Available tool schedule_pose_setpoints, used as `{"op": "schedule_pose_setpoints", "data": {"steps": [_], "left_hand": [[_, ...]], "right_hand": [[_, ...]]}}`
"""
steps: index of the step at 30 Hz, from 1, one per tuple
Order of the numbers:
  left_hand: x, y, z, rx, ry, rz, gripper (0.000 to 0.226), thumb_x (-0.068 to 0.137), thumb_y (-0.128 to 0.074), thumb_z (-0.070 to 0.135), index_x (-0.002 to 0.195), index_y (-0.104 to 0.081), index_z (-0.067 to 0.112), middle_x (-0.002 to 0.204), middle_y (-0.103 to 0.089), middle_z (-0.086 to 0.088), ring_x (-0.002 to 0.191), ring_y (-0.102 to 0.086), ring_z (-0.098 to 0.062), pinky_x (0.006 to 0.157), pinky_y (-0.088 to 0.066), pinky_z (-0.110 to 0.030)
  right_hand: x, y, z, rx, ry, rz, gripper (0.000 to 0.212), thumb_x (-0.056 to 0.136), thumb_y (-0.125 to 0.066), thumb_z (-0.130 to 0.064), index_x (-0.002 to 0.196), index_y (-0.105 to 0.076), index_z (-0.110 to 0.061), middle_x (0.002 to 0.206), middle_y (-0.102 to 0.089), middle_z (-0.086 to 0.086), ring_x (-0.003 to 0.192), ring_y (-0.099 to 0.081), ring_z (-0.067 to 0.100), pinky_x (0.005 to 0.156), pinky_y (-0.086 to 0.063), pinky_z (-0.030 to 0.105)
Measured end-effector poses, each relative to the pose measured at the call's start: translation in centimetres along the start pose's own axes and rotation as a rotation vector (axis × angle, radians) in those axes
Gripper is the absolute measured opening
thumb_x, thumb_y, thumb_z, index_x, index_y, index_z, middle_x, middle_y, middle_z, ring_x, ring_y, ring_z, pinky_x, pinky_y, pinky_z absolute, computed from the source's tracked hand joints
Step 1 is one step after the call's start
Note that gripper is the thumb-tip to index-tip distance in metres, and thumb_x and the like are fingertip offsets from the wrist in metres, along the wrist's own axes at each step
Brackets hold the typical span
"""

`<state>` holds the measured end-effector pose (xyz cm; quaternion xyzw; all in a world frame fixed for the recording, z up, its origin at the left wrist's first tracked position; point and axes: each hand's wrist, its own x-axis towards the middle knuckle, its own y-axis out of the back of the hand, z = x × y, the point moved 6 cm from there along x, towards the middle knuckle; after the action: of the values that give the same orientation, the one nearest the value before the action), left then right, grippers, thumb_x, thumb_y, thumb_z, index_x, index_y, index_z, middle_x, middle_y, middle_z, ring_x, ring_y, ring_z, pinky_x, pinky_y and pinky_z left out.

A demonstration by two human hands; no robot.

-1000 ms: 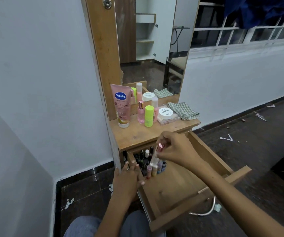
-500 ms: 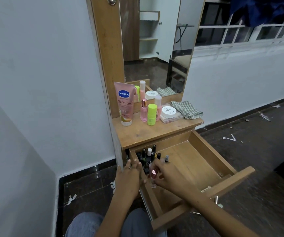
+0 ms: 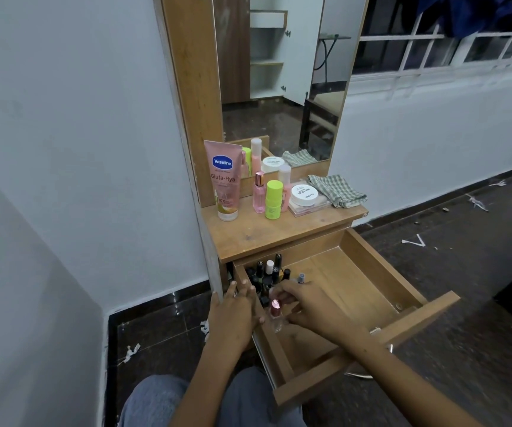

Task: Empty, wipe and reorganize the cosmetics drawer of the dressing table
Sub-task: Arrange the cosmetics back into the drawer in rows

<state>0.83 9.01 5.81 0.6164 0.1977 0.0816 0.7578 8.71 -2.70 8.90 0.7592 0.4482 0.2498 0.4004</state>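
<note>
Carefully setting bottle (image 3: 275, 315) into drawer (image 3: 356, 282), right grip (image 3: 313, 309) pinching it, left grip (image 3: 236, 312) flat alongside; crowded bottles (image 3: 268, 272) just beyond could topple if nudged.

drawer (image 3: 381, 272) right half lies open; nail polish bottles (image 3: 268, 272) crowd its back-left corner.

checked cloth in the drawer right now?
No, the checked cloth lies folded on the dressing table top, right of the white jar, above the open drawer.
</note>
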Motion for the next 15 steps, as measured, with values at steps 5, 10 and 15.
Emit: {"op": "schedule_pose_setpoints", "data": {"steps": [5,10,15], "left_hand": [[0.0,0.3,0.2,-0.004,0.0,0.0,0.066,0.097,-0.047,0.041,0.152,-0.017,0.02,0.16,-0.012,0.002,0.148,-0.004,-0.019,0.117,-0.007,-0.048],[0.1,0.5,0.2,0.029,0.005,-0.027,0.067,0.097,-0.046,0.042,0.152,-0.015,0.02,0.161,-0.011,0.001,0.148,-0.004,-0.02,0.117,-0.007,-0.048],[0.3,0.3,0.2,0.031,0.013,-0.042,0.069,0.097,-0.046,0.043,0.153,-0.012,0.021,0.161,-0.007,0.002,0.148,-0.002,-0.02,0.117,-0.005,-0.048]], "right_hand": [[-0.1,3.7,-0.3,-0.046,-0.027,0.075,0.036,0.081,-0.069,-0.004,0.115,-0.064,-0.011,0.108,-0.07,0.0,0.097,-0.065,0.01,0.085,-0.052,0.022],[3.2,6.4,0.0,0.09,-0.145,0.344,0.03,0.079,-0.072,-0.005,0.108,-0.068,-0.011,0.102,-0.072,0.002,0.094,-0.067,0.012,0.085,-0.054,0.023],[8.3,7.8,0.6,0.218,-0.25,0.756,0.039,0.077,-0.078,-0.018,0.112,-0.063,-0.012,0.106,-0.067,0.0,0.093,-0.062,0.012,0.08,-0.054,0.032]]}}
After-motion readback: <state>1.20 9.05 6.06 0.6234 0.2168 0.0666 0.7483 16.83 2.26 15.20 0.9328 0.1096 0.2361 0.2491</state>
